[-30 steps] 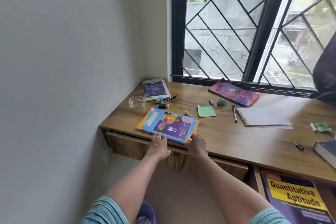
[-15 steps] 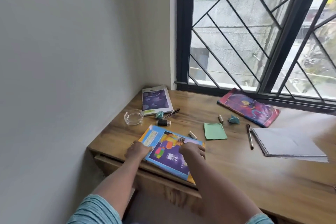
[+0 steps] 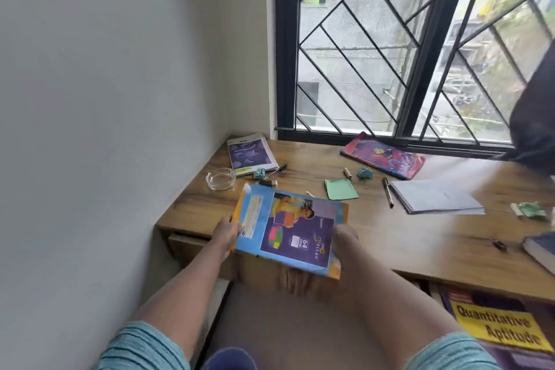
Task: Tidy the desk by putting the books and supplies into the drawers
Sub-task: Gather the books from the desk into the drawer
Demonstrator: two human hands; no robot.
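A blue and orange notebook (image 3: 288, 228) is lifted off the wooden desk (image 3: 390, 237), tilted toward me over the front edge. My left hand (image 3: 225, 236) grips its left edge and my right hand (image 3: 345, 237) grips its right edge. Below the front edge at the right, an open drawer (image 3: 432, 291) holds a yellow and purple "Quantitative Aptitude" book (image 3: 498, 333). Another drawer front (image 3: 186, 245) sits under the desk's left end.
On the desk lie a purple booklet (image 3: 250, 153), a glass ashtray (image 3: 220, 179), pens (image 3: 388, 196), green sticky notes (image 3: 341, 189), crumpled paper (image 3: 365, 173), a pink book (image 3: 383, 158), a spiral notepad (image 3: 435, 201) and a dark book (image 3: 540, 249). The wall is at the left, the barred window behind.
Both hands went from resting on the notebook on the desk to gripping its side edges. The notebook has come up off the desk toward me.
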